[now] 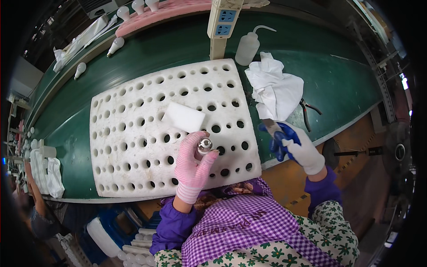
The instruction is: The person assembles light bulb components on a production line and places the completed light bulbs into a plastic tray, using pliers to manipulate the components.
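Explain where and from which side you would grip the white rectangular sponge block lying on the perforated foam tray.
Probably best to grip the white sponge block across its two long edges, coming straight down from above. It lies flat on the foam tray, its broad top face up, with nothing around it; the left hand, holding a bulb's metal base, is nearest.

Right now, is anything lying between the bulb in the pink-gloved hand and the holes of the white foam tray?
The left hand holds the bulb over the foam tray. Nothing covers the open holes just beside it. Only a white block lies on the tray, further back.
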Motion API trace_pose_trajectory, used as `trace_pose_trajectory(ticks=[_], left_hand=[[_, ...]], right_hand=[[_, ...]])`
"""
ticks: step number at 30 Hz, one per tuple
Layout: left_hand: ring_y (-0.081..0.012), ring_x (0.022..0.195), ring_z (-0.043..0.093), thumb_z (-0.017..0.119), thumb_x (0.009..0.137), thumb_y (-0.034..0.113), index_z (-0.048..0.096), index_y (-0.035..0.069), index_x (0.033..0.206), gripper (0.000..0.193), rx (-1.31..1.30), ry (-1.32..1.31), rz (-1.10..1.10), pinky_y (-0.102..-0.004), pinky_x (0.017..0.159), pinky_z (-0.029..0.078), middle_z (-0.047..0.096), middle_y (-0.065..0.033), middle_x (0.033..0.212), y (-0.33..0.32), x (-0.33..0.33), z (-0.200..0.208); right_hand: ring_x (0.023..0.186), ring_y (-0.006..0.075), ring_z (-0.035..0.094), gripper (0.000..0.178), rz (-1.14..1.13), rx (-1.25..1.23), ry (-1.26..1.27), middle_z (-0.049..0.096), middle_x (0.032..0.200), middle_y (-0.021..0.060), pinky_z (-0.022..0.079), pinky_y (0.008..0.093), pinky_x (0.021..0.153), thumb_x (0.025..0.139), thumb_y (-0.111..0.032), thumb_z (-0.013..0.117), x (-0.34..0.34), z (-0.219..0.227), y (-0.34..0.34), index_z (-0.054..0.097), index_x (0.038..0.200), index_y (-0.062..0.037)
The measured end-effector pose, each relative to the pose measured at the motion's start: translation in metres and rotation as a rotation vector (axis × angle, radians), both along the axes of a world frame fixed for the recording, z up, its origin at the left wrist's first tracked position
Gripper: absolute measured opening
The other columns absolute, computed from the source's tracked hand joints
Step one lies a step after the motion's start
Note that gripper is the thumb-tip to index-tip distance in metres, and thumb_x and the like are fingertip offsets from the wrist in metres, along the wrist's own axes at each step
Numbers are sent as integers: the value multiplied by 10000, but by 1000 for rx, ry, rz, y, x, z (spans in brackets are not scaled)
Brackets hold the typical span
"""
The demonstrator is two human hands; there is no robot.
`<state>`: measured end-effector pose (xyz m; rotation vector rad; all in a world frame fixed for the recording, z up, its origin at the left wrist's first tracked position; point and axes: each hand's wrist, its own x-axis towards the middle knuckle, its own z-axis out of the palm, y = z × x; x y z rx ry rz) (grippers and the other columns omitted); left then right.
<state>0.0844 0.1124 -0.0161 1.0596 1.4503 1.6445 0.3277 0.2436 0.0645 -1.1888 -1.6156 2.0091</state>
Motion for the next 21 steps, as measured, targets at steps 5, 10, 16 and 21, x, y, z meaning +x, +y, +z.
trace_pose_trajectory(ticks=[5,10,16,21], left_hand=[[-163,1070,546,756,779,28,510,6,1261,542,11,158,0,-295,957,430,563,-99,1199,1,0,3],[-176,1077,553,756,763,11,511,8,1267,561,8,165,21,-302,963,438,548,-94,1202,-1,-1,-1],[-197,1118,549,755,771,9,522,-10,1243,526,-32,-65,72,-303,946,462,547,-141,1216,-3,-9,11],[-182,1143,551,688,841,3,452,-22,1290,509,22,-257,59,-300,973,451,565,-155,1241,-10,-17,9]], right_hand=[[898,210,668,453,130,351,93,672,1001,134,516,324,801,790,-12,568,-41,-7,-13,544,1242,13],[966,306,659,447,225,501,28,663,1060,169,510,359,833,818,-42,577,-70,3,-15,556,1265,-33],[960,317,654,445,231,538,79,658,1091,173,509,367,839,827,-76,570,-85,-12,-15,568,1272,-52],[900,298,660,486,190,435,85,665,1027,164,514,351,793,793,-48,564,-103,-13,-17,560,1279,-41]])
